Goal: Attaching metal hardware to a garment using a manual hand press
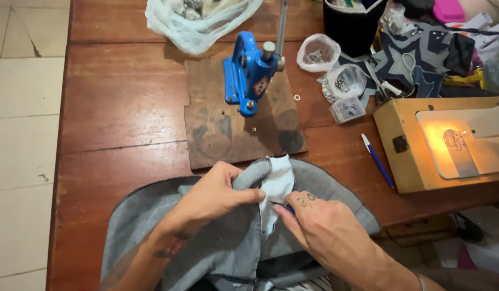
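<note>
A worn reddish wooden table (125, 108) bears grey denim cloth (217, 248) at its near edge, a blue metal hand press (249, 75) behind. The left hand (214, 196) pinches the cloth's pale lining flap (276, 186); the right hand (319, 223) grips its edge.

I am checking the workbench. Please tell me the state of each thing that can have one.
Left hand: pinching the grey fabric.
Right hand: gripping the white lining.
Blue hand press: upright, lever raised.
Sewing machine lamp: lit.
Small plastic bags: open.
Blue pen: lying flat.
</note>
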